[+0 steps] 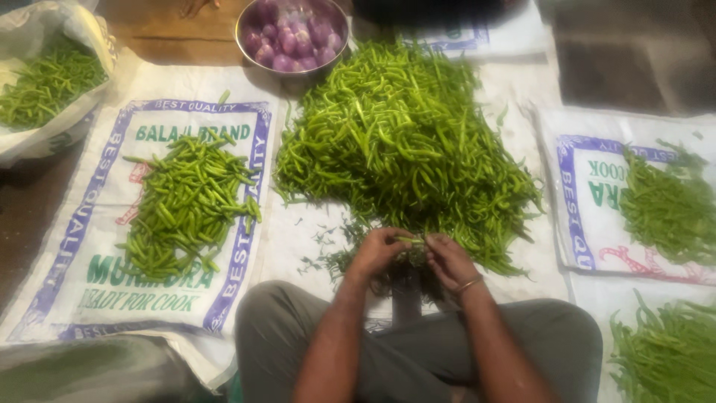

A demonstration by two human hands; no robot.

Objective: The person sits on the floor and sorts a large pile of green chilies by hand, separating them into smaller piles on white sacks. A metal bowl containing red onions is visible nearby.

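Left hand: our left hand (375, 252) sits at lower centre of the frame, fingers pinched shut on one end of a chilli (409, 240).
Right hand: our right hand (447, 259) is just beside the left, fingers closed on the same chilli's other end; a thin bangle (468, 284) circles the wrist.
Chilli: held between both hands at centre, just above a small heap of stems (388, 277) by our knees.
Big pile (403, 142): green chillies, centre of frame, touching the area just past our hands.
Left pile (188, 203): chillies lying on a printed sack (89, 246), centre left, well apart from the hands.
Right piles: one at right (667, 205), one at lower right (667, 358), on white sacks.
Bowl (242, 22): steel, top centre, holding purple onions (292, 33).
Bag (22, 22): upper left, with more chillies inside.
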